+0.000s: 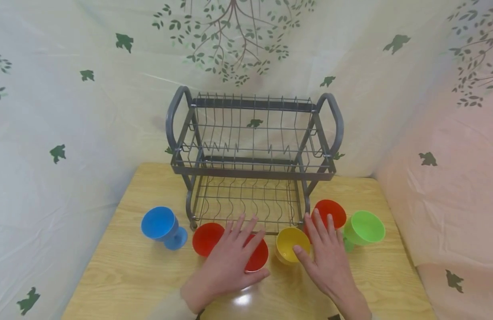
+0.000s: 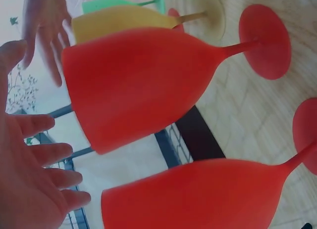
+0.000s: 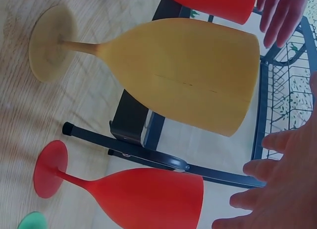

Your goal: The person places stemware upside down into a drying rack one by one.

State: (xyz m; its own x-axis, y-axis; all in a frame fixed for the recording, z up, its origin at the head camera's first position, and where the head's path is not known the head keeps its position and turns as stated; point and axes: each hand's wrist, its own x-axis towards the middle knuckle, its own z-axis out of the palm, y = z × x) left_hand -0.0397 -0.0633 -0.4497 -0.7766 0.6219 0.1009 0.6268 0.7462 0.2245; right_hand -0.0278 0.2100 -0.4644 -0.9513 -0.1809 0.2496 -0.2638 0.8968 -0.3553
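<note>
We see a person's left hand (image 1: 229,258), fingers spread and holding nothing, above a red, plastic-looking stemmed goblet (image 1: 205,239) and its red twin (image 1: 260,258); the right hand (image 1: 330,258), fingers also apart, hangs over a yellow, plastic-looking stemmed goblet (image 1: 291,242). All stand on a pale wood-grain table (image 1: 110,275). A low sideways sweep could, we judge, topple these cups (slender stems, tall bowls) into one another.
</note>
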